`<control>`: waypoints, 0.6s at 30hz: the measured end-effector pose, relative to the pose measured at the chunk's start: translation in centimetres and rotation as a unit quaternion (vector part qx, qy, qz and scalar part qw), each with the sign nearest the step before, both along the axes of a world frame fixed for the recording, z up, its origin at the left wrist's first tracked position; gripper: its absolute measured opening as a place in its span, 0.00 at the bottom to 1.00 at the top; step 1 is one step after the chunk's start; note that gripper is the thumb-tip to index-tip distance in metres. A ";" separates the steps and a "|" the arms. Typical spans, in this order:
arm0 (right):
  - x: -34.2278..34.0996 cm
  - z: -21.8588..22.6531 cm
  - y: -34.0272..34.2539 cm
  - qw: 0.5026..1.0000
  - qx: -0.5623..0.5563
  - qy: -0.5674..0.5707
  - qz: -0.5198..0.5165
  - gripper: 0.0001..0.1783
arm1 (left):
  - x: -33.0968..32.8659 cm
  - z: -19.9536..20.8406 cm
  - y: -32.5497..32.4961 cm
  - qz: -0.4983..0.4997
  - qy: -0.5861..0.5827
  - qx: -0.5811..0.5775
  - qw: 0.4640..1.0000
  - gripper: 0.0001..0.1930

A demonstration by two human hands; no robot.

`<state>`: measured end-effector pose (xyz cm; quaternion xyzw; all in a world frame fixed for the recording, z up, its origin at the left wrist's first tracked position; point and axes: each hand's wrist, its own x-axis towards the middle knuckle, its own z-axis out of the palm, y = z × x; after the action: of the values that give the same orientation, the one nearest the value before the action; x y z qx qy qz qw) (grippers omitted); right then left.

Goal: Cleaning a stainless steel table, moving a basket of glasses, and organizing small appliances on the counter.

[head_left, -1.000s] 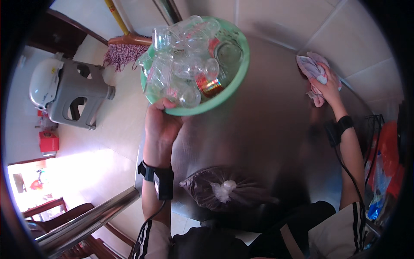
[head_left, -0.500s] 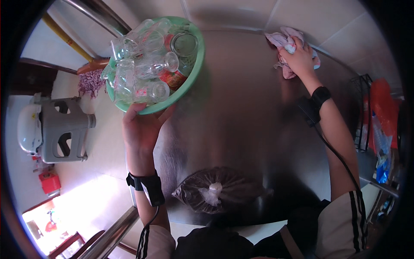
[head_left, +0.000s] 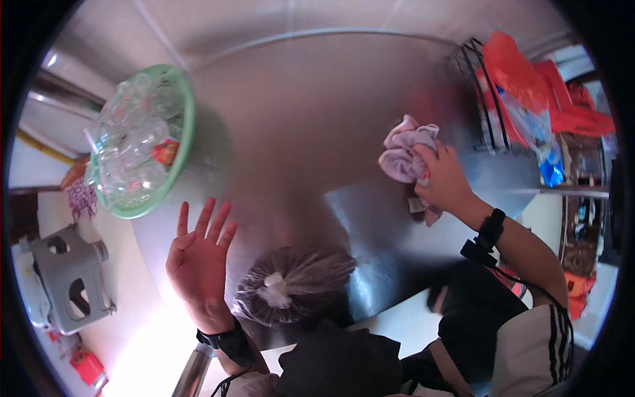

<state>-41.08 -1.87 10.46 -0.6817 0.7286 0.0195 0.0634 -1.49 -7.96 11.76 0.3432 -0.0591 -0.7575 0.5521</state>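
My right hand point(head_left: 444, 180) grips a crumpled pink-and-white cloth point(head_left: 405, 157) over the right part of the metal tabletop point(head_left: 297, 145). Its fingers are closed around the bunched fabric. Palm up and fingers spread, my left hand point(head_left: 200, 264) holds nothing. Beyond it, at the table's far left, stands a green plastic basin point(head_left: 188, 126) heaped with clear glasses and jars point(head_left: 142, 132); a gap lies between hand and basin. A dark, see-through plastic bag with a knotted top point(head_left: 291, 284) rests on the table's near side, right of my left hand.
A black wire rack point(head_left: 486, 99) stands at the right end of the table, beside red plastic bags point(head_left: 519, 73). A tiled wall point(head_left: 264, 16) borders the far edge. Left of the table, a grey plastic stool point(head_left: 69, 278) is on the floor. A metal rail point(head_left: 195, 374) lies near my left forearm.
My left hand has let go of the basin's rim and drawn back, turned palm up. My right hand has brought the cloth from the far wall edge nearer to me. The view has turned rightward.
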 end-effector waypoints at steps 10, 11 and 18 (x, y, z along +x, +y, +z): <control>-1.2 5.9 3.1 0.701 0.148 -0.695 -0.054 0.46 | -2.4 3.2 4.0 -0.130 -0.262 -0.165 0.942 0.23; -2.5 5.9 2.1 0.695 0.151 -0.700 -0.061 0.45 | -2.3 3.9 4.8 -0.136 -0.325 -0.176 0.919 0.22; -8.4 0.6 0.2 0.839 0.118 -0.529 -0.041 0.44 | -1.4 3.1 9.3 -0.131 -0.581 -0.184 0.782 0.14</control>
<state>-49.52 -1.68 11.08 -0.5453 0.6034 -0.2605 0.5203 -2.84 1.30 14.83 0.5991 -0.5513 -0.4546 0.3613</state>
